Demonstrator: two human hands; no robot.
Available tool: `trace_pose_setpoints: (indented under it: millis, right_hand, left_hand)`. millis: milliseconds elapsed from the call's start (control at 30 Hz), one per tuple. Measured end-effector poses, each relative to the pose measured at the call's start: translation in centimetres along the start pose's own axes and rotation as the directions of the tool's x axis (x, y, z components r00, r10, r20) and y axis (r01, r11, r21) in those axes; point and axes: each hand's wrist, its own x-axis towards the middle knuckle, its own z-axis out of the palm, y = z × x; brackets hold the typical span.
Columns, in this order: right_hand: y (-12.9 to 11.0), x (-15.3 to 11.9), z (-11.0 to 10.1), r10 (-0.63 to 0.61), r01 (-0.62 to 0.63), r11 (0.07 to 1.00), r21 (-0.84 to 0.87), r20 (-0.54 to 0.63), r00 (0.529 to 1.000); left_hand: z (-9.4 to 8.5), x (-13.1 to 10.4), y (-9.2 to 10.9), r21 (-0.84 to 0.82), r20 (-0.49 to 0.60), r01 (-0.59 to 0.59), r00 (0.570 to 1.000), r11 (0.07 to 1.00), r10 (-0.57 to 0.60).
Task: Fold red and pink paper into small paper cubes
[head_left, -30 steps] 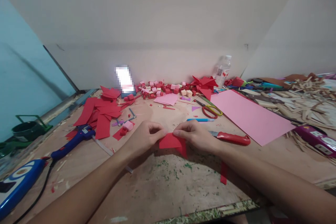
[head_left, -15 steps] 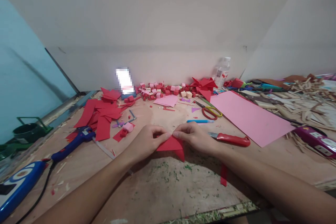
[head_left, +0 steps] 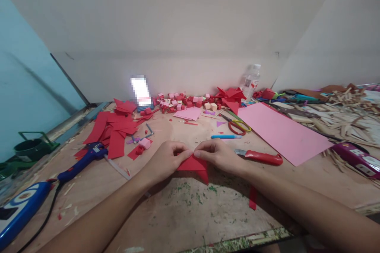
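Note:
A folded piece of red paper is pinched between both hands over the near middle of the table, one pointed flap hanging down at its lower right. My left hand is closed on its upper left edge, thumb and fingertips pressed together. From the other side my right hand pinches the top edge, its fingertips nearly touching the left thumb. Just beyond the hands lies a blue pen. A red-handled knife rests to the right of my right hand.
Red paper pieces and a blue glue gun lie left. Small pink and red cubes line the back by a lit phone. Scissors, a pink sheet and a bottle are right.
My right fingertips have shifted slightly left along the paper's top edge. The hanging red flap has changed its angle a little; my left hand has barely moved.

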Motion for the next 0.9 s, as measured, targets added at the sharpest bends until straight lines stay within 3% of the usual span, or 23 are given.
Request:
trace_pose_setpoints:
  millis: [100,300,600,900]
  right_hand:
    - [0.2,0.0,0.0,0.016,-0.016,1.0,0.011,-0.007,1.0]
    - [0.3,0.2,-0.1,0.054,-0.055,0.998,-0.004,-0.073,0.996]
    - [0.6,0.3,-0.2,0.059,-0.059,0.998,-0.001,-0.078,0.995]
    - [-0.6,-0.4,0.3,-0.045,0.042,0.996,-0.082,-0.032,0.998]
  left_hand:
    - [0.1,0.1,-0.2,-0.013,0.018,-0.004,1.0,1.0,0.004]
    - [0.0,0.2,-0.3,0.029,-0.074,0.028,0.997,0.999,-0.026]
    - [-0.1,0.2,-0.2,-0.009,-0.102,0.037,0.994,0.999,-0.038]
    - [-0.2,0.5,-0.8,-0.027,-0.144,0.072,0.987,0.997,-0.076]
